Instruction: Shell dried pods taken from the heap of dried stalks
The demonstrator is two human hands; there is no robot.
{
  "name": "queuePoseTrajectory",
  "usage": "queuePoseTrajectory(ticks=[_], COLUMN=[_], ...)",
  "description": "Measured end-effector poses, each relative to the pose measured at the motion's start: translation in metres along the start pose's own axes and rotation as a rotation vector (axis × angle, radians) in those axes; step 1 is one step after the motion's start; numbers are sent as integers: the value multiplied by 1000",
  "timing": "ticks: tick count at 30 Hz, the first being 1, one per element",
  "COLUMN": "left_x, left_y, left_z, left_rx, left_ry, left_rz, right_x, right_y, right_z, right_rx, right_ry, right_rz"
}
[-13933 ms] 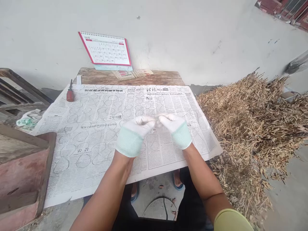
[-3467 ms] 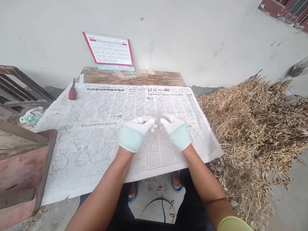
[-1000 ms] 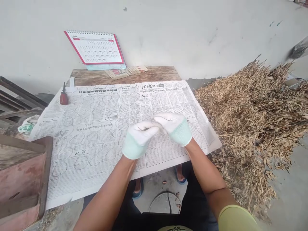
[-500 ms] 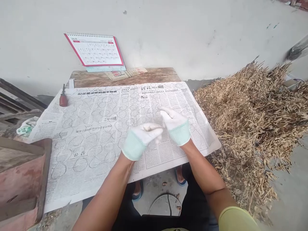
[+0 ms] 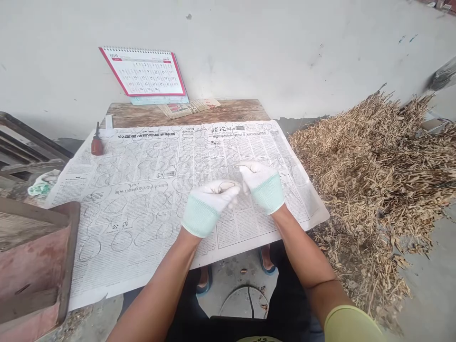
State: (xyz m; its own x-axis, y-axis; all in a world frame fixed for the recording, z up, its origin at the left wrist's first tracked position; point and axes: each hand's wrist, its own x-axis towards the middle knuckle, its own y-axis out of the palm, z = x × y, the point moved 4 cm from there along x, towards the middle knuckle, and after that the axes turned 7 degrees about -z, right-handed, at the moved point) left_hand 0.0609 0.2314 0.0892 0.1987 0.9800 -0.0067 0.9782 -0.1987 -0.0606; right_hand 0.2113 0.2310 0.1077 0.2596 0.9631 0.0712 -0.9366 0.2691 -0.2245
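Gloves, white with mint cuffs, on both hands, held up over the right half of a newspaper sheet [image 5: 199, 251]. Left hand [image 5: 213, 198]: thumb and fingers brought close in a pinch, tips almost together. Right hand [image 5: 260, 181]: forefinger reaching forward, thumb tucked near it, narrow pinch. Hands just beside each other, tips near but apart. Can't tell whether either pinch has hold of anything; a strand that fine would be lost against the print. Thin wire-like loops [image 5: 100, 246] lie in rows across the newspaper, mostly left of and beyond the hands, some close by.

Around: red-handled screwdriver [image 5: 96, 145] on the newspaper's far left corner. Wooden table [image 5: 233, 111] shows bare planks at the back, with desk calendar [image 5: 149, 75] and printed leaflet [image 5: 190, 108] on it. Dry stalks [image 5: 374, 175] heaped on the right, near the table. In the way: forearms hide part of the newspaper's front edge; wooden furniture [image 5: 35, 261] covers part of its left edge.
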Motion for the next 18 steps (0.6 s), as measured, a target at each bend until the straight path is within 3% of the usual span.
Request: queuePoseTrajectory(ticks=[6, 12, 18], left_x=[0, 2, 8], left_y=[-2, 2, -6], left_z=[8, 13, 16], left_rx=[62, 34, 19], left_ry=[-6, -68, -152], left_rz=[-16, 94, 124], right_x=[2, 10, 11], right_y=[-8, -10, -11], right_z=[1, -8, -8], right_rx=[-97, -56, -82], right_ry=[-138, -77, -53], right_rz=[21, 140, 127])
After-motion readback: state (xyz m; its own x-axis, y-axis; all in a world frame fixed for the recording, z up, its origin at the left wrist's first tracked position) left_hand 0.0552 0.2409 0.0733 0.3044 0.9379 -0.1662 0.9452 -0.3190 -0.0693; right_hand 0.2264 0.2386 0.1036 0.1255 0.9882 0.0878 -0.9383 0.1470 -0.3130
